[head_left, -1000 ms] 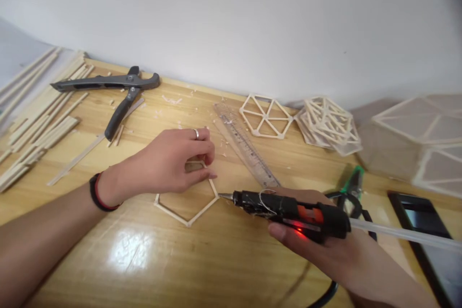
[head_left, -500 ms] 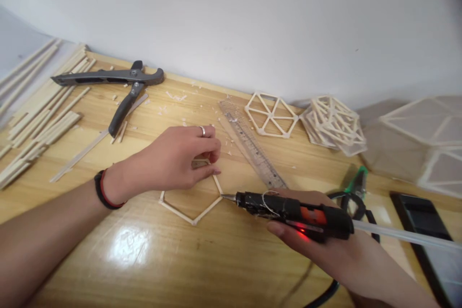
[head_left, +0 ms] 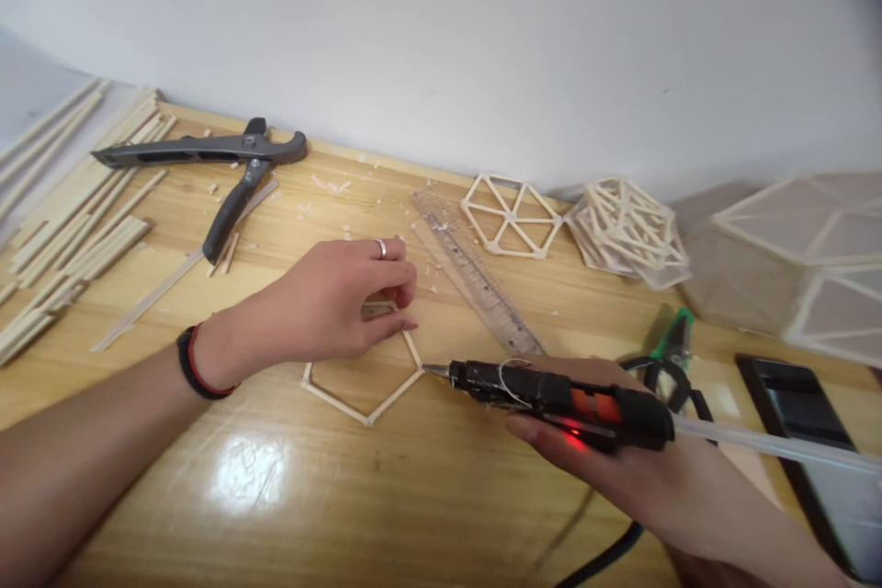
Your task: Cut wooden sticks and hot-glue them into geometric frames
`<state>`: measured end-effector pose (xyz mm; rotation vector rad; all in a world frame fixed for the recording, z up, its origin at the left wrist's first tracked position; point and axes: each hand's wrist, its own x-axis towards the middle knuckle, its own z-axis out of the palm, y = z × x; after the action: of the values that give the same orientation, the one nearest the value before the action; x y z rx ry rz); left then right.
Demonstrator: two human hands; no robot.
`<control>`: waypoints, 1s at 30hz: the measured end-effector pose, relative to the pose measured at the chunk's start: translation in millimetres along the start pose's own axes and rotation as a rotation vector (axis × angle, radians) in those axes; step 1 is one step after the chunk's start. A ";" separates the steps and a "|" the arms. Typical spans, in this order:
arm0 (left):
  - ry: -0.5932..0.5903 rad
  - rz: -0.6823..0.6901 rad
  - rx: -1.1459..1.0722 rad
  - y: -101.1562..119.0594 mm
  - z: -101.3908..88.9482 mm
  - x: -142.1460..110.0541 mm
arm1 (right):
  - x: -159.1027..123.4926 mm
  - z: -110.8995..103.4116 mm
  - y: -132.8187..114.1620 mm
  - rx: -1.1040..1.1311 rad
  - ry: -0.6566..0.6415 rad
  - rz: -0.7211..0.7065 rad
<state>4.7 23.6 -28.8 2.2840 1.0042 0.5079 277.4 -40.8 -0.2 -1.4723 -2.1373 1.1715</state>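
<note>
A hexagon frame of thin pale wooden sticks lies flat on the wooden table, partly covered by my left hand. The fingers of that hand are curled and closed on the frame's far edge; the exact grip is hidden behind them. Wrapped in my right hand is a black hot glue gun with a red light glowing on its side. Its metal nozzle touches, or nearly touches, the frame's right corner. A clear glue stick pokes out of the gun's back end.
A clear ruler lies behind the glue gun. Farther back are a spoked hexagon and a stack of stick frames. Cutters and wooden sticks occupy the left. Green-handled pliers and a phone lie right.
The view shifts slightly. Both hands hold nearly the same pose, and the nozzle stays at the frame's right corner throughout.
</note>
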 end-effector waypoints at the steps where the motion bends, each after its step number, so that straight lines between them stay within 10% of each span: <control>1: -0.002 -0.001 0.000 0.1 -0.1 0.1 | -0.4 -0.2 0.3 0.006 -0.002 0.008; 30: -0.007 0.001 0.005 -0.5 -1.5 1.0 | -0.7 -1.4 2.9 0.070 -0.007 0.047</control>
<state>4.2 25.2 -27.9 2.2888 1.0023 0.4974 280.4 -40.3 -1.5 -1.4972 -2.0549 1.2569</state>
